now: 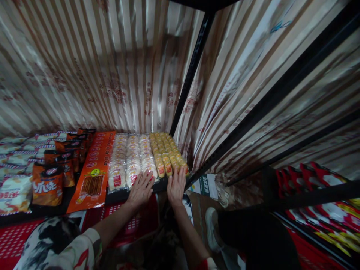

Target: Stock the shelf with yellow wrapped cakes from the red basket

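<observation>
My left hand (pixel 142 188) lies with its fingers stretched over the front ends of the clear packs of round white pastries (pixel 133 155). Beside it, my right hand (pixel 176 187) rests its extended fingertips on the front of the yellow packaged cakes (pixel 166 150). Both sets of packs stand in rows on a dark shelf, running back toward the wall covering. Just left of the white packs lies a large orange snack packet (pixel 94 172) that hangs slightly over the shelf's front edge.
Orange-and-black snack bags (pixel 47 183) and white bags (pixel 14 193) line the shelf's left part. A black upright post (pixel 192 71) stands behind the cakes. Red baskets (pixel 132 221) sit below. At right are a person's leg (pixel 258 232) and another shelf of red packets (pixel 326 174).
</observation>
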Demonstrator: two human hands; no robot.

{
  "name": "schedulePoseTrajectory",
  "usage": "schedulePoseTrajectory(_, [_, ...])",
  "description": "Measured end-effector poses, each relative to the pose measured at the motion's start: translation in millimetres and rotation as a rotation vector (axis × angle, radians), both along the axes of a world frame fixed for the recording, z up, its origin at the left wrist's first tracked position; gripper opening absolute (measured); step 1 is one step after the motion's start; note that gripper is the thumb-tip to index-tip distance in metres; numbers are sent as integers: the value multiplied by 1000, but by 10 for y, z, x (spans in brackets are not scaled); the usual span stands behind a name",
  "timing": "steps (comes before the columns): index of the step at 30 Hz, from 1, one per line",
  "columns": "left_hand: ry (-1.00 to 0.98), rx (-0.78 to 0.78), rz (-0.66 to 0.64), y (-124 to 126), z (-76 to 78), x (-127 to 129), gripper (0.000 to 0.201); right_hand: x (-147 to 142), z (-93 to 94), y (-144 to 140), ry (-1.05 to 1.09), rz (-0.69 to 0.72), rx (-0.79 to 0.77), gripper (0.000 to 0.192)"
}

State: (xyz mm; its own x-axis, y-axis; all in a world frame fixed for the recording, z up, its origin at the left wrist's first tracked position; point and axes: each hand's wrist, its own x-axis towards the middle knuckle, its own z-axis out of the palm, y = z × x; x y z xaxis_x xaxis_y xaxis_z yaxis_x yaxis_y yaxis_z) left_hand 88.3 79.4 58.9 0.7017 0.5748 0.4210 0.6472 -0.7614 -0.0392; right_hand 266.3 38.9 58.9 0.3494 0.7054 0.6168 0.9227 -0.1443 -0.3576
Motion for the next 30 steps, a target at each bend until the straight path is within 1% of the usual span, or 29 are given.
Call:
schedulePoseTrajectory(2, [1,-7,5,-4,-18,7,45,70,-24,24,6,-2,6,52])
schedulePoseTrajectory(5, [-24,-21,16,-20,-7,20,45,120,-52,26,24,36,23,54])
schedulePoseTrajectory(8, [-42,-34,9,-21,52,67,46,115,-79,-17,70,38,55,55])
schedulePoseTrajectory(10, [-45,-40,-23,-6,104,121,47,102,-109,-58,90,21,60,56])
schedulePoseTrajectory(14, [-19,-75,-86,38,192,261,48,86,-201,-117,71,-5,37,56])
schedulePoseTrajectory(17, [14,-99,-104,63,219,361,48,83,-257,-120,58,-5,22,56])
schedulePoseTrajectory(21, [37,-98,-111,82,217,443,48,88,-273,-93,67,-26,2,55])
schedulePoseTrajectory(25, [28,-96,-116,59,193,444,48,97,-256,-90,79,-30,-18,55])
schedulePoseTrajectory(30, [16,-75,-146,-45,88,431,43,87,-259,-117,103,-2,-39,57])
